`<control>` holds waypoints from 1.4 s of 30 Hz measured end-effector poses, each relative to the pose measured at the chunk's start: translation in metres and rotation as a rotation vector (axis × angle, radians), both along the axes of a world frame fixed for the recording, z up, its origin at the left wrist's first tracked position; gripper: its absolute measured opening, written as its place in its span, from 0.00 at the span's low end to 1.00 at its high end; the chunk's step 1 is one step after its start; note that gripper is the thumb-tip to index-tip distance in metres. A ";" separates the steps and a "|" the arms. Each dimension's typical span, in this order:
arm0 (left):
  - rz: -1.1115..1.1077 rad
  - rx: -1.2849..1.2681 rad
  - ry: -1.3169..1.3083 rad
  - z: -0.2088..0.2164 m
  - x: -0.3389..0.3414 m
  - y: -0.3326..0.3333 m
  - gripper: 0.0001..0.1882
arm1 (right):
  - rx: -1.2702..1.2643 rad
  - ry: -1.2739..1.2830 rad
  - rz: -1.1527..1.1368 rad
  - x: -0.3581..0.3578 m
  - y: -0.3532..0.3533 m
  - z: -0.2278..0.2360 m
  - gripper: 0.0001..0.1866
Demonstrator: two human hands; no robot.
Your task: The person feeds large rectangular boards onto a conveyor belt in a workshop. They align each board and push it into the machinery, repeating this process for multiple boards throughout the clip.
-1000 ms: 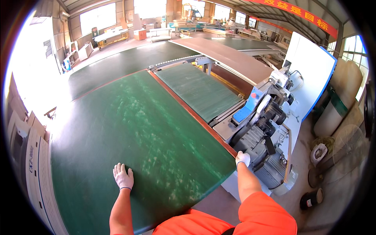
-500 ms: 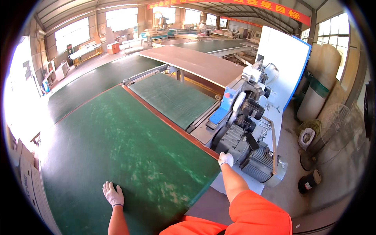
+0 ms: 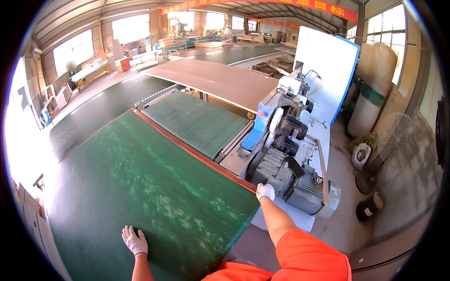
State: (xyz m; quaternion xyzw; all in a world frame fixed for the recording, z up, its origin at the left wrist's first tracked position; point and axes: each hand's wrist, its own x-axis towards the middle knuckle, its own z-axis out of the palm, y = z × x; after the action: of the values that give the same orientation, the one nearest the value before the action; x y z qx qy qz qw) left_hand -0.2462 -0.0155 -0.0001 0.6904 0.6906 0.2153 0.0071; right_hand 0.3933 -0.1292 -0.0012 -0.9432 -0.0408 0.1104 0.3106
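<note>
A large green board (image 3: 136, 187) with scuffed pale patches and a reddish-brown edge strip fills the near left. My left hand (image 3: 135, 240), in a white glove, lies flat on its near part with the fingers stretched out. At the board's right corner my gloved right hand (image 3: 266, 191) is closed on the edge, its fingertips partly hidden. Just past that hand stands a machine (image 3: 276, 169) with grey and black motors, wheels and a blue guard (image 3: 253, 138). Alongside the board's far edge runs a smaller green surface (image 3: 194, 122).
A brown panel (image 3: 220, 84) lies beyond the machine, and a white panel with a blue edge (image 3: 323, 70) rises behind it. At the right are a standing fan (image 3: 393, 136), a black bucket (image 3: 369, 206) and a dust-collector bag (image 3: 375, 70). Workbenches line the far wall.
The whole view has shifted slightly, so the machine and board appear a little further left and higher. Both hands keep their places on the board.
</note>
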 end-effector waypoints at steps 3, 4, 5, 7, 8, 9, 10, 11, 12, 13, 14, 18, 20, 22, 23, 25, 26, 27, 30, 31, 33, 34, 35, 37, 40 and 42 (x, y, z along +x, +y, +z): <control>0.005 -0.004 0.004 0.001 0.001 0.002 0.29 | -0.035 -0.014 0.034 0.000 0.001 -0.002 0.25; 0.000 -0.002 0.011 0.001 0.002 0.003 0.29 | -0.036 -0.017 0.036 0.001 0.001 -0.002 0.25; 0.009 -0.002 0.014 0.001 0.003 0.004 0.29 | -0.026 -0.011 0.028 0.001 0.001 -0.002 0.25; 0.001 0.008 -0.005 0.001 0.005 0.005 0.29 | 0.004 -0.010 0.013 0.000 0.001 -0.002 0.24; -0.003 0.014 -0.006 0.001 0.006 0.005 0.29 | 0.007 -0.004 0.009 0.000 0.001 -0.002 0.24; -0.003 0.022 -0.010 0.000 0.007 0.006 0.29 | 0.007 0.003 -0.001 0.000 0.001 -0.002 0.23; -0.003 0.028 -0.007 0.000 0.009 0.007 0.29 | 0.013 0.005 -0.012 -0.001 0.001 -0.002 0.22; -0.002 0.034 -0.004 -0.001 0.010 0.007 0.29 | 0.009 0.002 0.000 -0.001 0.001 -0.002 0.22; 0.009 0.019 -0.002 -0.001 0.012 0.008 0.29 | 0.009 -0.001 0.007 -0.001 0.000 -0.002 0.22; -0.003 0.035 -0.004 -0.001 0.014 0.009 0.29 | 0.007 0.001 0.002 -0.001 0.001 -0.001 0.22; -0.003 0.027 -0.007 -0.001 0.016 0.009 0.29 | 0.028 0.012 -0.003 -0.001 0.000 -0.001 0.22; -0.001 0.015 -0.005 -0.001 0.027 0.010 0.30 | 0.026 -0.006 0.012 0.000 0.000 -0.002 0.22; 0.002 0.007 -0.006 -0.002 0.034 0.010 0.30 | 0.016 0.010 0.019 0.001 -0.001 -0.003 0.23; -0.020 0.019 -0.005 -0.002 0.040 0.008 0.31 | 0.034 -0.003 0.038 0.001 -0.002 -0.004 0.23; -0.030 0.024 -0.011 -0.002 0.043 0.007 0.31 | 0.039 -0.001 0.033 0.001 -0.003 -0.005 0.23; -0.047 0.028 -0.013 -0.003 0.047 0.004 0.31 | 0.061 -0.023 0.085 0.002 -0.005 -0.006 0.23; -0.060 0.036 -0.010 -0.003 0.049 0.003 0.31 | 0.078 -0.033 0.099 0.002 -0.007 -0.007 0.23; -0.059 0.019 -0.009 -0.003 0.051 0.002 0.31 | 0.084 -0.027 0.094 0.002 -0.008 -0.008 0.24; -0.091 0.022 -0.015 -0.004 0.058 -0.001 0.31 | 0.094 -0.037 0.129 0.004 -0.009 -0.009 0.24; -0.103 0.040 -0.010 -0.003 0.060 -0.002 0.31 | 0.093 -0.019 0.112 0.004 -0.009 -0.010 0.24; -0.106 0.031 -0.009 -0.003 0.064 -0.004 0.31 | 0.097 -0.045 0.129 0.005 -0.009 -0.012 0.24; -0.109 0.028 -0.004 -0.003 0.066 -0.005 0.31 | 0.095 -0.037 0.114 0.006 -0.009 -0.014 0.23; -0.122 0.036 -0.010 -0.002 0.068 -0.007 0.31 | 0.101 -0.049 0.140 0.007 -0.009 -0.016 0.23; -0.136 0.033 -0.020 -0.002 0.072 -0.007 0.32 | 0.109 -0.037 0.132 0.010 -0.009 -0.021 0.23; -0.146 0.053 -0.012 -0.001 0.075 -0.008 0.31 | 0.125 -0.068 0.217 0.018 -0.010 -0.028 0.23; -0.155 0.048 -0.006 -0.002 0.077 -0.008 0.30 | 0.120 -0.017 0.229 0.021 -0.011 -0.030 0.23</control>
State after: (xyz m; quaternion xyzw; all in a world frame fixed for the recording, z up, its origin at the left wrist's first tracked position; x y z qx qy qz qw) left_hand -0.1695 -0.0236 -0.0017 0.7410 0.6298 0.2327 0.0092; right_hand 0.4146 -0.1406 -0.0312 -0.9130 -0.1573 0.1346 0.3516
